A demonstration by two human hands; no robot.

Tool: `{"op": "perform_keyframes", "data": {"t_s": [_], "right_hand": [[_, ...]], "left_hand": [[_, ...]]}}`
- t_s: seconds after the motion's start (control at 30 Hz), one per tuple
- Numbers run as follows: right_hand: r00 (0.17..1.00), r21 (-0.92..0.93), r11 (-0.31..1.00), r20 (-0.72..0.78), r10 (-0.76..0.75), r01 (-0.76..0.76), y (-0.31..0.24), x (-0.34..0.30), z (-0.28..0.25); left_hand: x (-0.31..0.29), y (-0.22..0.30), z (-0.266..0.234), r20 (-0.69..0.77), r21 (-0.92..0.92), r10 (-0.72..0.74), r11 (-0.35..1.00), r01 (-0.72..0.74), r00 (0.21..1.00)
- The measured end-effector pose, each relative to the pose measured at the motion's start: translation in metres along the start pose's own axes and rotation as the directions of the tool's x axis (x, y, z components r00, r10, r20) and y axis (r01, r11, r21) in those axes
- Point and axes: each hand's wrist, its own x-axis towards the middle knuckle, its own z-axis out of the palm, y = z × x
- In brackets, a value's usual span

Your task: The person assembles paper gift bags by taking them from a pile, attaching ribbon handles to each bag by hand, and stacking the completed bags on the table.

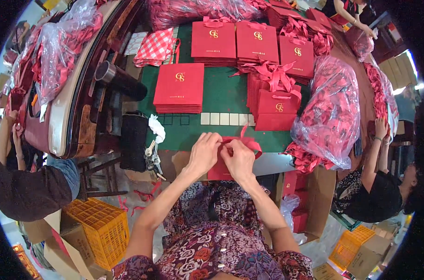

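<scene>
Bag (218, 173), red: at table's (188, 141) near edge; ribbon (254, 146) looped, seemingly unfinished. Left hand (204, 152): pinched on bag's top. Right hand (238, 159): pinched on ribbon. Far stacks (213, 43): ribboned, apparently done. Left stack (178, 88): no ribbon showing, apparently undone.

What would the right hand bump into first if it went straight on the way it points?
The right hand is at the red bag; aimed forward and left, it would probably meet the left hand first, though depth is unclear.

Both hands (204, 152) on a red bag (218, 171)
</scene>
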Motion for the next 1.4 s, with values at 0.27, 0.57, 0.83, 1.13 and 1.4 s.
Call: {"op": "perform_keyframes", "data": {"t_s": [0.27, 0.57, 0.83, 1.13, 1.4], "right_hand": [[0.996, -0.063, 0.996, 0.060, 0.062, -0.058, -0.011, -0.003, -0.005], [0.994, -0.029, 0.995, 0.063, -0.090, 0.092, -0.013, -0.002, -0.020], [0.962, 0.029, 0.980, 0.187, -0.199, 0.197, -0.008, 0.038, -0.048], [0.770, 0.126, 0.990, 0.625, -0.127, 0.061, 0.026, 0.061, -0.052], [0.688, 0.342, 0.880, 0.725, -0.024, -0.329, 0.040, 0.060, -0.039]], "left_hand": [[-0.011, 0.015, -0.001, -0.058, -0.016, -0.077, 0.997, 0.077, 0.995], [-0.011, 0.011, -0.003, -0.053, -0.071, -0.047, 0.997, 0.044, 0.997], [-0.013, 0.011, -0.006, -0.005, -0.053, -0.142, 0.989, 0.141, 0.990], [-0.011, 0.013, -0.010, -0.031, -0.014, 0.280, 0.960, -0.280, 0.960], [-0.011, 0.006, -0.013, -0.050, -0.092, 0.308, 0.946, -0.311, 0.950]]}}
